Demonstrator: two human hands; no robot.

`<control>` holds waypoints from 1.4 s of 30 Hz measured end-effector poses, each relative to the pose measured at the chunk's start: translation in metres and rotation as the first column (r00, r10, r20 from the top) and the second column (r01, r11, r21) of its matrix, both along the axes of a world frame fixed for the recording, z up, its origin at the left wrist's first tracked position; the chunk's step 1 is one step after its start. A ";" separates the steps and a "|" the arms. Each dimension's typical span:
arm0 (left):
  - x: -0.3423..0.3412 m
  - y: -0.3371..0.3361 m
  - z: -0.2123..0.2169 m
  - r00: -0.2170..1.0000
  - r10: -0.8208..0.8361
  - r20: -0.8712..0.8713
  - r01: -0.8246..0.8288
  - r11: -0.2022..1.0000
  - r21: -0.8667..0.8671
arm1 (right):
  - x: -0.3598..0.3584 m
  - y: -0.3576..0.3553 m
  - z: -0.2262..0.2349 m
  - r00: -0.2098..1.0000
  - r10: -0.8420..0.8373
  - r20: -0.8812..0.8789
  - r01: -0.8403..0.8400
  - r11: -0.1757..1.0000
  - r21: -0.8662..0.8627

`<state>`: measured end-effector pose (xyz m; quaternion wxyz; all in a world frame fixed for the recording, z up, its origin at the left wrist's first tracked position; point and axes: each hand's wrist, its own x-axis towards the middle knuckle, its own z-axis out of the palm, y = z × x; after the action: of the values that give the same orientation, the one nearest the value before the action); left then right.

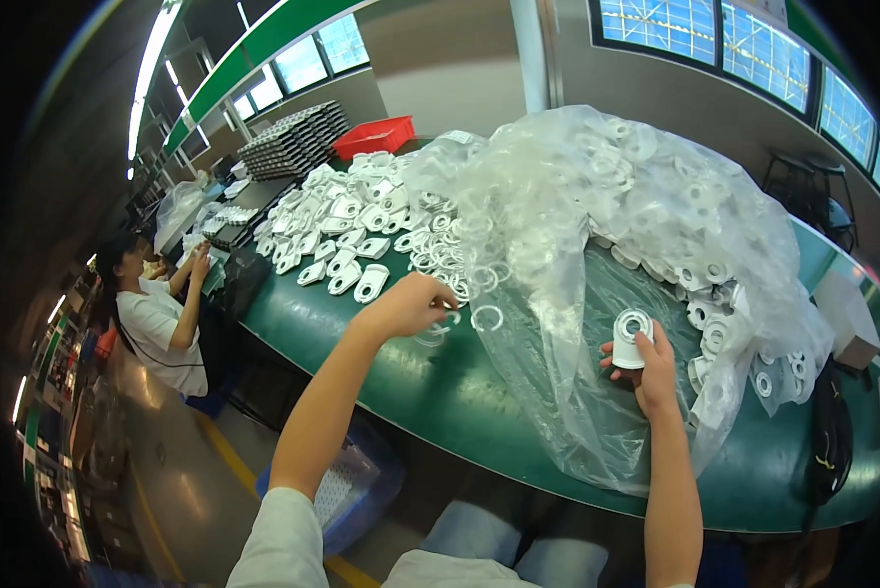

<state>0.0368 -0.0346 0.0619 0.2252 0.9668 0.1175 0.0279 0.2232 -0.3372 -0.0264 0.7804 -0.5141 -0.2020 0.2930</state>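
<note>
My right hand (649, 367) is closed around a white plastic housing (633, 343) with a round ringed opening at its top, held upright over the clear bag's edge. My left hand (415, 306) is over the table with its fingers pinched, a pale ring (451, 317) at the fingertips. Just below that hand are more thin translucent rings (430, 337), partly blurred. A single loose ring (487, 318) lies to its right. Beyond the left hand is a heap of white rings (442, 257), beside a large pile of similar white housings (345, 211).
A big clear plastic bag (548, 196) full of white parts spreads across the green table (440, 412). Behind the pile are a red bin (374, 135) and stacked trays (293, 139). A co-worker (161, 314) works at the left. A blue crate (362, 490) is below the table edge.
</note>
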 end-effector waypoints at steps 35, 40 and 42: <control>0.140 -0.156 -0.075 0.934 0.295 0.200 0.117 0.277 -0.954 | 0.008 -0.003 -0.005 0.990 0.032 -0.136 -0.012 0.989 0.145; 0.138 -0.159 -0.074 0.925 0.305 0.228 0.117 0.342 -0.932 | 0.007 -0.002 -0.004 0.987 0.029 -0.159 -0.007 0.990 0.139; 0.139 -0.159 -0.077 0.921 0.306 0.241 0.127 0.348 -0.929 | 0.008 -0.003 -0.005 0.991 0.035 -0.132 -0.016 0.990 0.142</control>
<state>0.1759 -0.1933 -0.0153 0.7499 0.6323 0.1210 0.1522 0.2309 -0.3398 -0.0314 0.8228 -0.4343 -0.1756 0.3217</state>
